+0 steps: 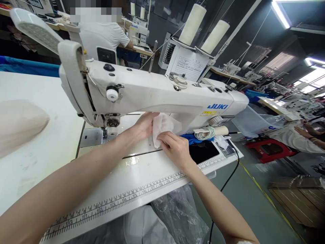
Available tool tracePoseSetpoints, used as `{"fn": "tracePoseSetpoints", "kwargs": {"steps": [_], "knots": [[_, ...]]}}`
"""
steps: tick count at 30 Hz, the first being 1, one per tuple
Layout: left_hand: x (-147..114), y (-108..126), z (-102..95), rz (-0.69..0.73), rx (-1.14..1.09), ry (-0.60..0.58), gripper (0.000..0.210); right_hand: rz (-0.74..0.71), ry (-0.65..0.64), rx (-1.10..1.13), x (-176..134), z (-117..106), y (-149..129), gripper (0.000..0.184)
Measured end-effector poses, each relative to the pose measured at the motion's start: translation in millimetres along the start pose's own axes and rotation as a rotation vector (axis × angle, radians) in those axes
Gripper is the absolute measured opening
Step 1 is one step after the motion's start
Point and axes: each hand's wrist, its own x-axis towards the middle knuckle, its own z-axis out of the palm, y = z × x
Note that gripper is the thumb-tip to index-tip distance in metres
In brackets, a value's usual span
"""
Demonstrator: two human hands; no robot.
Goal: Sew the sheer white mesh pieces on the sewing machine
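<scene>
Under the arm of a white JUKI sewing machine (152, 86), both hands are on a small piece of sheer white fabric (159, 127). My left hand (145, 126) holds it from the left; its fingertips are covered by the cloth and show faintly through it. On the near right side, my right hand (176, 147) pinches the lower edge between thumb and fingers. The fabric is to the right of the needle area and presser foot (104, 133), apart from them. My left forearm passes in front of the machine bed.
A printed ruler (122, 201) runs along the table's front edge. Right of the hands lie a black phone (204, 152), blue cloth (194, 139) and a coil of cord (205, 133). Thread cones (193, 24) stand behind. Another person (101, 37) sits beyond the machine.
</scene>
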Motion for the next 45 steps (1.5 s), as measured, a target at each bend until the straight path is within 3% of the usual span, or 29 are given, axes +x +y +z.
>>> {"fn": "tracePoseSetpoints", "kwargs": {"steps": [6, 10, 14, 17, 20, 23, 26, 31, 35, 41, 45], "knots": [[4.7, 5.8, 0.9, 0.176, 0.204, 0.117, 0.023, -0.029, -0.068, 0.061, -4.9, -5.5, -9.8, 0.025], [10.4, 6.5, 0.3, 0.251, 0.482, 0.199, 0.018, -0.002, -0.3, 0.262, -12.9, -19.6, -33.0, 0.018], [-5.4, 10.7, -2.5, 0.336, 0.78, 0.166, 0.025, 0.134, -0.499, 0.55, -18.5, -30.2, -62.4, 0.037], [-50.6, 16.4, -12.7, 0.369, 0.926, 0.116, 0.024, 0.23, -0.482, 0.738, -18.4, -30.2, -77.4, 0.046], [-118.3, 23.3, -31.0, 0.368, 1.091, 0.086, 0.018, 0.321, -0.353, 0.845, -16.0, -22.9, -85.0, 0.051], [-181.2, 25.4, -48.7, 0.456, 1.167, 0.136, 0.034, 0.388, -0.222, 0.921, -11.4, -10.7, -93.3, 0.055], [-215.1, 16.2, -58.2, 0.359, 1.207, 0.072, 0.03, 0.417, -0.182, 1.017, -3.4, 2.2, -108.7, 0.056], [-219.6, 1.9, -63.4, 0.266, 1.101, 0.099, 0.025, 0.496, -0.296, 1.238, 15.2, 16.1, -132.3, 0.048], [-219.8, 15.1, -75.5, 0.17, 1.067, 0.038, 0.033, 0.555, -0.424, 1.394, 27.5, 18.5, -128.5, 0.044], [-224.5, 33.7, -101.9, 0.153, 1.103, 0.05, 0.033, 0.538, -0.593, 1.433, 33.4, 18.1, -117.7, 0.026], [-224.5, 35.4, -109.2, 0.13, 1.094, 0.08, 0.035, 0.558, -0.632, 1.41, 36.1, 20.1, -121.8, 0.02]]}}
